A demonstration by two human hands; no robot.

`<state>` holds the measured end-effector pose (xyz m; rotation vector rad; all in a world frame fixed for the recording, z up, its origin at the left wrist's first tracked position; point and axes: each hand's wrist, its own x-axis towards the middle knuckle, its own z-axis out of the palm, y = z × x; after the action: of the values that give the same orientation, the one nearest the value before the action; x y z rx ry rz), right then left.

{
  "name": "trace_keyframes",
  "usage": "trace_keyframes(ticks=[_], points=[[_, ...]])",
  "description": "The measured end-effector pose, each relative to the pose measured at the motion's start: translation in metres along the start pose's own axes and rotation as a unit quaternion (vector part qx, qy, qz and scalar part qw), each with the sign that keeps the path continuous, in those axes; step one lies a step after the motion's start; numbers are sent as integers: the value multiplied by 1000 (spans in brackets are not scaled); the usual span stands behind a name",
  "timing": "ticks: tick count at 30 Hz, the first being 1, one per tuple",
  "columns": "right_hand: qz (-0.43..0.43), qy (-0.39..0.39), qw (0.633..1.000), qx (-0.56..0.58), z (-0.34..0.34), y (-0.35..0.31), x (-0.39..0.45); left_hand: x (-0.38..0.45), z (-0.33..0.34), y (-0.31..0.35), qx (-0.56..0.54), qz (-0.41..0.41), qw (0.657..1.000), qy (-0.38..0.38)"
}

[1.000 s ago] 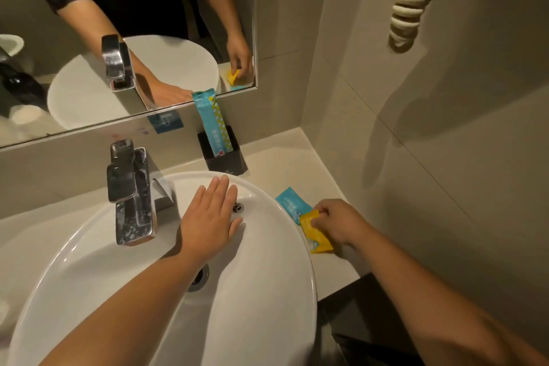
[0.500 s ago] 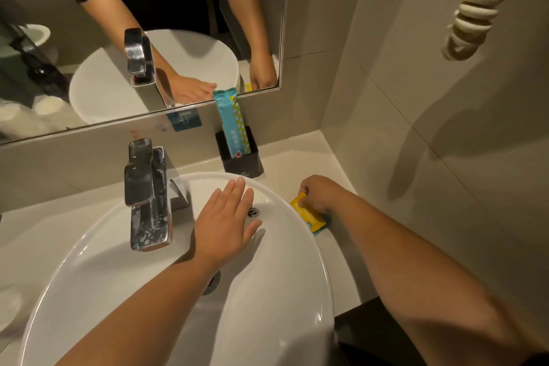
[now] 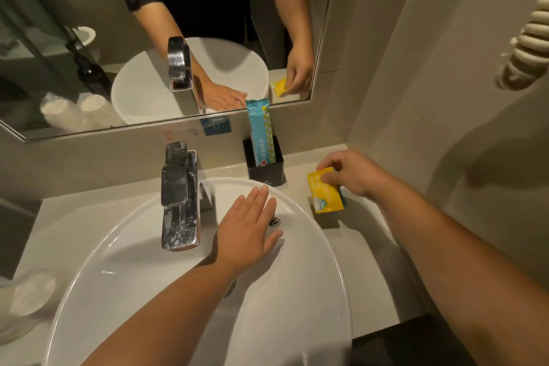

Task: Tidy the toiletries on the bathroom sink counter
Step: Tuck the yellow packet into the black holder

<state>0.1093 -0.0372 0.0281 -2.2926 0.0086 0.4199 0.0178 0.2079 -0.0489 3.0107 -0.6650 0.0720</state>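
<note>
My right hand (image 3: 352, 174) pinches a yellow sachet (image 3: 324, 194) by its top edge, lifted above the counter (image 3: 367, 249) right of the basin. A thin blue edge of a second sachet (image 3: 342, 194) shows behind the yellow one; I cannot tell whether my fingers hold it too. A black square holder (image 3: 267, 168) stands by the back wall with a tall blue-and-yellow packet (image 3: 261, 134) upright in it. My left hand (image 3: 248, 230) lies flat, fingers together, on the far rim of the white basin (image 3: 184, 291).
A chrome tap (image 3: 178, 196) stands at the basin's back left. Wrapped cups (image 3: 28, 300) lie at the counter's left end. A mirror (image 3: 89, 38) spans the back wall. A coiled cord (image 3: 528, 47) hangs on the right wall, close to the counter's right edge.
My right hand has lifted the yellow sachet off the counter and carried it back towards the black holder. The left hand has stayed on the basin.
</note>
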Motion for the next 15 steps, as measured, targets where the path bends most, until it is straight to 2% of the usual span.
trace_keyframes(ticks=[6,15], points=[[-134,50,977,158,-1,-72,21,1,0,-1,24,-2,1000,5],[-164,69,970,164,30,-92,64,1,7,-1,39,0,998,42]])
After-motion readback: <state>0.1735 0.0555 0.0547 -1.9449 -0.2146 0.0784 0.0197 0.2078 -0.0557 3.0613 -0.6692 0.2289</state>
